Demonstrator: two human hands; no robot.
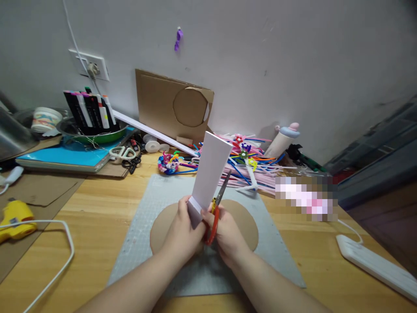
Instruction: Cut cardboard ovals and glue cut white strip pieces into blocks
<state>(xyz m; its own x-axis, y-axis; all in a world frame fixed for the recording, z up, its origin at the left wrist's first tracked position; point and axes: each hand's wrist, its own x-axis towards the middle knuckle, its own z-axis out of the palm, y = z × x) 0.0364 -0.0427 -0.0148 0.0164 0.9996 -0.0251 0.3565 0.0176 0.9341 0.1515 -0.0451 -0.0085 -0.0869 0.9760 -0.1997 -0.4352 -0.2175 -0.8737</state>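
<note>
Between both hands a white strip of foam board or card [211, 167] stands tilted upright, with its lower end bent at a crease. My left hand [187, 228] is closed on that lower end. My right hand [230, 230] has red-handled scissors [215, 221] in it, blades pointing up and away to the right of the strip. The right thumb also presses the strip near the crease. Beneath the hands, a brown cardboard piece with rounded ends [246, 221] lies on a grey cutting mat [140, 256]; its middle is hidden by my hands.
Pipe cleaners [260, 174] and fuzzy flowers [243, 154] lie behind the mat. A yellow glue gun [18, 217] and its white cord sit left. Markers [91, 111], other scissors [123, 154] and a cardboard sheet with a round cutout [156, 98] are at the back. A white power strip [374, 265] lies right.
</note>
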